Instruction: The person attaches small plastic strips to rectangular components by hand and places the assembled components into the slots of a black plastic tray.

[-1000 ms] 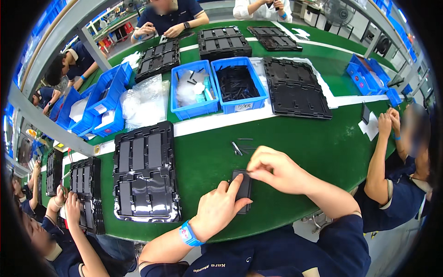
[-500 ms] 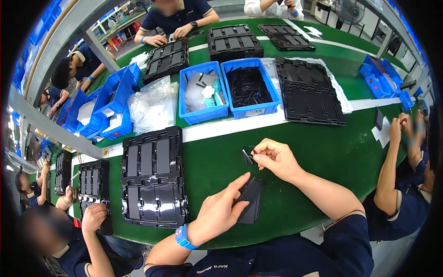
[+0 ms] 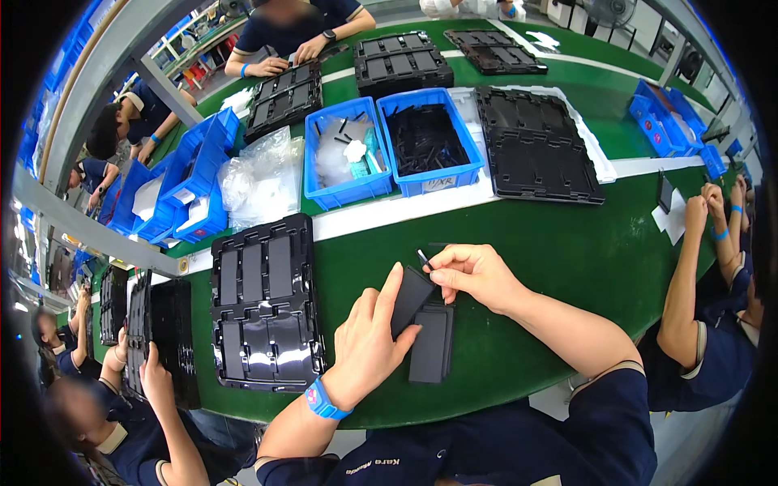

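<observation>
My left hand [image 3: 369, 340] pinches a flat black panel [image 3: 411, 300] at frame center, tilted up off the stack of black panels [image 3: 429, 344] on the green table [image 3: 567, 251]. Right hand [image 3: 474, 274] fingers pressed together on a thin black strip [image 3: 423, 258], just above the panel's top edge. Black tray [image 3: 263, 304] sits to the left.

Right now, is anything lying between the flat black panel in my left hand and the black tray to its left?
Nothing visible: only bare green table separates the black panel from the black tray.
</observation>
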Motion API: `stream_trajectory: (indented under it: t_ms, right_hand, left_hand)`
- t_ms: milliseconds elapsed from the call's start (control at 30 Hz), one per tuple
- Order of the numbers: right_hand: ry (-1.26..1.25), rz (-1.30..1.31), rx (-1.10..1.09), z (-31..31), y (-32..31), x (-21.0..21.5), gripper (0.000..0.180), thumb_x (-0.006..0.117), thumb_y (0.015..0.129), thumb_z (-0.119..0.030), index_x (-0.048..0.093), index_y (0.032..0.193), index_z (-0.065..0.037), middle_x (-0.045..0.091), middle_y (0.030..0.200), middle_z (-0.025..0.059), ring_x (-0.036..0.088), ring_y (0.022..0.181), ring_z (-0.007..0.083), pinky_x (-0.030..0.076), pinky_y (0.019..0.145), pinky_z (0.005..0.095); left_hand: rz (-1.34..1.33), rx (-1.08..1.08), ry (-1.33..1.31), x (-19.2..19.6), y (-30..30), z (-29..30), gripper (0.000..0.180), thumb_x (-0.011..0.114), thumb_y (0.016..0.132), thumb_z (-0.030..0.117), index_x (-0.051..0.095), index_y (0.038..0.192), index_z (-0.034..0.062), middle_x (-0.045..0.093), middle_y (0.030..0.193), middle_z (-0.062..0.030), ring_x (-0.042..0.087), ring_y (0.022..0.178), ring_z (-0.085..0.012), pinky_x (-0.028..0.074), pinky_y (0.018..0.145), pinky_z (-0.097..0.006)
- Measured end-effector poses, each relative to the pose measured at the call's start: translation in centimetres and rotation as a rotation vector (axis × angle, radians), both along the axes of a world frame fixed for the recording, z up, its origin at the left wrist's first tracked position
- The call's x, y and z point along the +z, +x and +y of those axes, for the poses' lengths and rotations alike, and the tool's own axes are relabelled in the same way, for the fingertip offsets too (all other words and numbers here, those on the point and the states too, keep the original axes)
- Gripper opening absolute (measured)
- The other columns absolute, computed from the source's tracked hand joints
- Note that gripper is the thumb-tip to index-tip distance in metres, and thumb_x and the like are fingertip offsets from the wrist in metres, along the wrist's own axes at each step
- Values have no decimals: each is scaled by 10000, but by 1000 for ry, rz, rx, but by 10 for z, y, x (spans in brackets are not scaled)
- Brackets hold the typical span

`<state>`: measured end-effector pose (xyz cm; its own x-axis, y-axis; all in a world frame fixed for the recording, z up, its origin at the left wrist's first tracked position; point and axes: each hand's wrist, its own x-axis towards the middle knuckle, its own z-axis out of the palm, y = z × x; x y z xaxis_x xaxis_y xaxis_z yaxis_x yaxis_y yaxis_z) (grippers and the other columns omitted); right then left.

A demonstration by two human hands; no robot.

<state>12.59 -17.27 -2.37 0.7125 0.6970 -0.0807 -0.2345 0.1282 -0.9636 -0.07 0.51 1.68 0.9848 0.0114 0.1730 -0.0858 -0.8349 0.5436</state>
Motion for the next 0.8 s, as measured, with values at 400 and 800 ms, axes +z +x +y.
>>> stream_trajectory:
  t_ms: [400,800]
  right_hand:
    - [-87,28,20,-1,-8,5,183,666,911,-96,656,1059,12,675,826,51,608,647,75,527,579,226]
    - [-108,-13,1,-2,-8,11,154,677,902,-91,666,1013,16,675,795,53,620,632,77,529,561,221]
  left_hand:
    - [-128,-52,108,-8,1,1,805,786,684,127,451,1415,87,513,867,-85,588,759,-247,519,602,-347]
    - [-136,-50,2,-10,4,0,793,803,641,58,514,1375,135,521,828,-68,583,729,-240,506,622,-349]
